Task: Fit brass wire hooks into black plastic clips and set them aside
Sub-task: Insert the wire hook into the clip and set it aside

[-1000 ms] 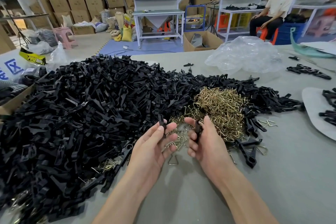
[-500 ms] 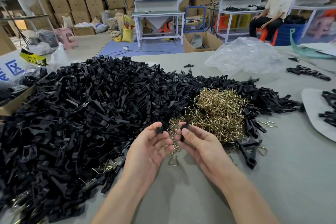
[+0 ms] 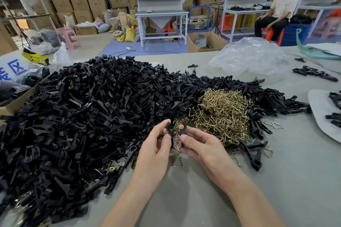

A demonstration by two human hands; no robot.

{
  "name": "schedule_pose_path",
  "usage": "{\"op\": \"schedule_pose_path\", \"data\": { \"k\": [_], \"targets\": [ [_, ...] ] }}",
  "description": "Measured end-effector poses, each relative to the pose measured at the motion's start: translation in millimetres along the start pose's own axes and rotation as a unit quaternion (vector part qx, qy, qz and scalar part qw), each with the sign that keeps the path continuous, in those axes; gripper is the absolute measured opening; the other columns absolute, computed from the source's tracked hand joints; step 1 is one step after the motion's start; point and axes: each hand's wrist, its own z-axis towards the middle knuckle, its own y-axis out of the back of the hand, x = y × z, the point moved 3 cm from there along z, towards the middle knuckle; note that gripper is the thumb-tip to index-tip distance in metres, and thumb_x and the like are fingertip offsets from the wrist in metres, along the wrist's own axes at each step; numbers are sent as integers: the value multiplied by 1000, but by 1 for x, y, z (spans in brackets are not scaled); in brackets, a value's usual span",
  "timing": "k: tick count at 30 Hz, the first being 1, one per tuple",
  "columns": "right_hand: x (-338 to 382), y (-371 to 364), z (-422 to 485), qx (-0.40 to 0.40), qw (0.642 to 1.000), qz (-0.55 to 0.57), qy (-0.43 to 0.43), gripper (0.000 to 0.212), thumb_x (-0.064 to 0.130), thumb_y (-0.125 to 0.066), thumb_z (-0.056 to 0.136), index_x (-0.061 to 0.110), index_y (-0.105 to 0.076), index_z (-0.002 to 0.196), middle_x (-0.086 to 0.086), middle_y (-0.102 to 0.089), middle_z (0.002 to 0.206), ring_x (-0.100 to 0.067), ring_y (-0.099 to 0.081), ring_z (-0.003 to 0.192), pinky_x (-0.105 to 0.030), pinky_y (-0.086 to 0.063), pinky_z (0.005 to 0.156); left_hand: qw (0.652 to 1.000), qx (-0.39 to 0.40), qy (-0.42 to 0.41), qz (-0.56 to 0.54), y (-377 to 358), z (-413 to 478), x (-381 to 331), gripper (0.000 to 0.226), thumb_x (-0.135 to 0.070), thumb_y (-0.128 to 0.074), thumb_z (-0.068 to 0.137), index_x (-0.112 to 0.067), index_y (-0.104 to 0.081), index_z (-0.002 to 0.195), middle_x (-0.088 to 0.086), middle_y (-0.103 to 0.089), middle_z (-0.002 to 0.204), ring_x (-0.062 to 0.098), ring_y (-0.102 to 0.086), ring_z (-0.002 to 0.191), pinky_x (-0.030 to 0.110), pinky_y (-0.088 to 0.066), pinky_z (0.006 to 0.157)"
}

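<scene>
My left hand [image 3: 156, 150] pinches a black clip half [image 3: 169, 129] between thumb and curled fingers; my right hand [image 3: 203, 146] pinches a second half [image 3: 183, 128] the same way; the two pieces stand upright, just beside each other, and I cannot tell whether they touch; both are held above the table [image 3: 203, 204], over the near edge of the hook heap [image 3: 221, 114]. I cannot tell whether either piece carries a hook.

The clip pile [image 3: 83, 116] spreads wide to my left and wraps behind the brass heap, touching it; one loose hook [image 3: 178, 162] lies on the table under my hands; a few more lie by a clip [image 3: 253, 156] just right of the heap.

A crumpled clear bag [image 3: 249, 57] sits beyond the piles; a row of clips [image 3: 313, 73] lies well apart at the far right; more rest on a pale board [image 3: 321, 116] at the right edge.
</scene>
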Motion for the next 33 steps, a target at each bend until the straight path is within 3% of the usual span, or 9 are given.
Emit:
{"op": "schedule_pose_path", "data": {
  "k": [2, 7, 10, 17, 25, 33],
  "targets": [
    [-1, -1, 0, 4, 1000, -12, 3, 35, 21, -76, 77, 19, -77, 112, -10, -75, 114, -21, -72, 102, -32, -58, 91, 1000, -13, -9, 16, 1, -1, -3, 35, -15, -52, 102, -44, -59, 120, -30, -65, 100, -1, -67, 90, 15, -53, 80],
    [-2, 1, 0, 3, 999, -36, 10, 33, 23, -76, 76, 22, -78, 109, -6, -75, 115, -18, -71, 102, -33, -58, 94, 1000, -23, 5, 0, 0, -2, 0, 27, -16, -55, 101, -36, -64, 117, -13, -72, 101, 7, -70, 92, 30, -57, 85],
    [-3, 1, 1, 16, 998, -55, 16, 35, 26, -77, 77, 25, -78, 112, -5, -75, 118, -18, -70, 106, -37, -56, 96, 999, -32, -3, 4, 2, -1, 2, 26, -16, -55, 101, -37, -64, 113, -13, -73, 100, 5, -69, 93, 25, -54, 84],
    [-4, 2, 1, 15, 995, -94, 23, 33, 26, -78, 81, 32, -77, 113, 0, -76, 114, -5, -66, 94, -20, -52, 76, 999, -31, -12, 2, 2, -2, 1, 24, -15, -57, 100, -36, -65, 110, -15, -72, 96, 1, -68, 88, 13, -50, 76],
    [-5, 3, 3, 13, 995, -97, 32, 27, 15, -75, 87, 26, -78, 112, 0, -77, 105, -4, -64, 85, -21, -48, 67, 999, -26, -15, 14, 1, -2, 3, 24, -16, -58, 100, -37, -66, 108, -17, -73, 98, 4, -68, 93, 20, -52, 80],
    [-4, 4, 0, 4, 991, -127, 40, 28, 12, -73, 90, 26, -78, 114, 2, -77, 103, -3, -63, 84, -19, -48, 66, 1000, -24, -15, 6, 2, -4, -1, 19, -16, -60, 98, -32, -70, 101, -18, -74, 92, -1, -67, 85, 8, -47, 72]
  ]
}}
